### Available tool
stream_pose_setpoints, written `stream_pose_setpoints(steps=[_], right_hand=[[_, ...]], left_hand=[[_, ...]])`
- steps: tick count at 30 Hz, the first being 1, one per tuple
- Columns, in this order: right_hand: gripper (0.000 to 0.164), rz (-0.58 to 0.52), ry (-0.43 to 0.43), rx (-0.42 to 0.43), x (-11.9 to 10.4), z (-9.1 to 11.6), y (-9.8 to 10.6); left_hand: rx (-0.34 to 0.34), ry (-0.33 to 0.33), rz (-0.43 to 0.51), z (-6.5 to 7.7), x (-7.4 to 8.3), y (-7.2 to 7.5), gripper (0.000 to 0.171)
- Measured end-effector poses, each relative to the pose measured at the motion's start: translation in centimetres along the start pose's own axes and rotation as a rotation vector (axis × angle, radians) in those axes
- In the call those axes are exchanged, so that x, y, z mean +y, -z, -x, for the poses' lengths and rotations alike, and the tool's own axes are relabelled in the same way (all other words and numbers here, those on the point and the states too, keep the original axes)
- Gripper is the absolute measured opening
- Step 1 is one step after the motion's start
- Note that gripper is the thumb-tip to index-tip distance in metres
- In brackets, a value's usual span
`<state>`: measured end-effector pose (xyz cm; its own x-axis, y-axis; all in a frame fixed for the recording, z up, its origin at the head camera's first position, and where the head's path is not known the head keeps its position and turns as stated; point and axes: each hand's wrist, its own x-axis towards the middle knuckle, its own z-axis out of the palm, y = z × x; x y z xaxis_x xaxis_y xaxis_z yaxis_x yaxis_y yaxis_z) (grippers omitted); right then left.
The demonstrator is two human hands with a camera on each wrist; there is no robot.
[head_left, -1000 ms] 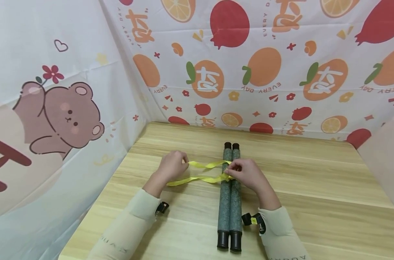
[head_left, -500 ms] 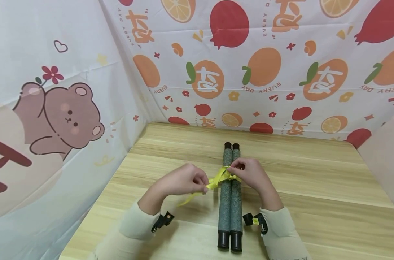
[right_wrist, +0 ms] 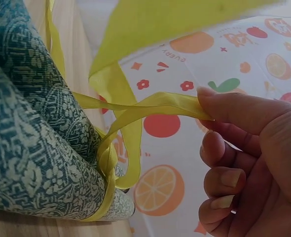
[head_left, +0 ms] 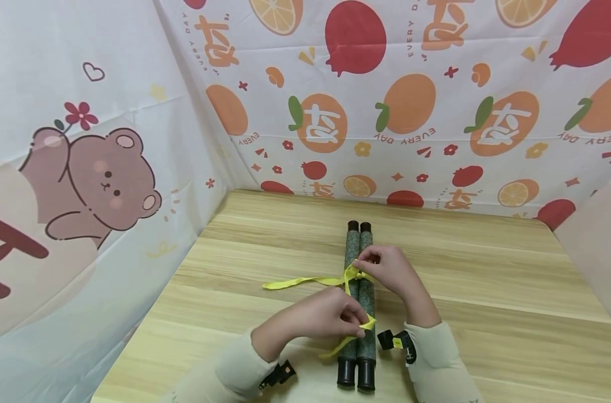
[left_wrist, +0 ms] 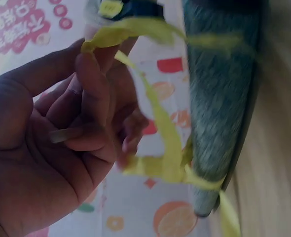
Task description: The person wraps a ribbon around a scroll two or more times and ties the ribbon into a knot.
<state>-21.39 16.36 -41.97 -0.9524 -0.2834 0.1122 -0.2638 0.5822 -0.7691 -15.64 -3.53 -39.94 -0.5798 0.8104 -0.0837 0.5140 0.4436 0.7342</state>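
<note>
A scroll point(head_left: 367, 302) in green patterned cloth, rolled into two rods side by side with black end knobs, lies lengthwise on the table. Yellow ribbon point(head_left: 300, 282) is wrapped around it, with a knot point(right_wrist: 107, 160) visible in the right wrist view. My right hand point(head_left: 391, 271) pinches a folded loop of the ribbon between thumb and forefinger just above the scroll. Over the scroll's nearer half, my left hand point(head_left: 330, 313) pinches a ribbon tail, whose end hangs below the fingers. Another tail stretches out to the left.
The wood-grain table point(head_left: 487, 291) extends to both sides of the scroll. A fruit-print cloth point(head_left: 436, 168) stands behind it, and a bear-print cloth point(head_left: 109, 179) hangs on the left. Small black cameras are strapped at both wrists.
My left hand has moved right and nearer, drawing a ribbon tail from the left side across the scroll. The right hand stays nearly still, pinching the ribbon.
</note>
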Motion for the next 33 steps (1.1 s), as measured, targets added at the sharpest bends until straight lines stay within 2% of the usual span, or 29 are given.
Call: stream_pose_setpoints(steps=[4, 10, 13, 18, 22, 25, 27, 30, 33], right_hand=[[0.012, 0.006, 0.019, -0.005, 0.0, 0.0, 0.1], [0.011, 0.014, 0.020, -0.012, -0.1, 0.1, 0.3], [0.010, 0.022, 0.017, -0.019, -0.2, 0.2, 0.4], [0.009, 0.025, 0.025, -0.030, -0.2, 0.1, 0.4], [0.009, 0.025, 0.029, -0.034, -0.1, 0.1, 0.3], [0.009, 0.024, 0.020, -0.039, -0.1, 0.0, 0.3], [0.009, 0.022, 0.015, -0.044, -0.2, 0.0, 0.2], [0.009, 0.016, 0.017, -0.047, -0.2, 0.0, 0.2], [0.008, 0.010, 0.026, -0.050, -0.3, 0.0, 0.2]], left_hand=[[-0.028, -0.019, -0.028, -0.8, 0.1, -1.0, 0.019], [-0.204, -0.120, -0.116, -0.9, 0.3, -1.1, 0.027], [-0.207, -0.134, -0.141, -0.8, 0.2, -0.7, 0.024], [-0.061, -0.049, -0.059, -0.6, -0.2, 0.8, 0.016], [0.131, 0.000, 0.011, -0.7, -1.1, 2.3, 0.008], [0.288, 0.044, 0.033, -1.0, -2.2, 3.1, 0.008], [0.367, 0.083, 0.046, -1.4, -2.8, 3.4, 0.009], [0.432, 0.127, 0.041, -2.0, -3.7, 3.6, 0.015], [0.424, 0.140, 0.042, -2.7, -4.5, 3.5, 0.024]])
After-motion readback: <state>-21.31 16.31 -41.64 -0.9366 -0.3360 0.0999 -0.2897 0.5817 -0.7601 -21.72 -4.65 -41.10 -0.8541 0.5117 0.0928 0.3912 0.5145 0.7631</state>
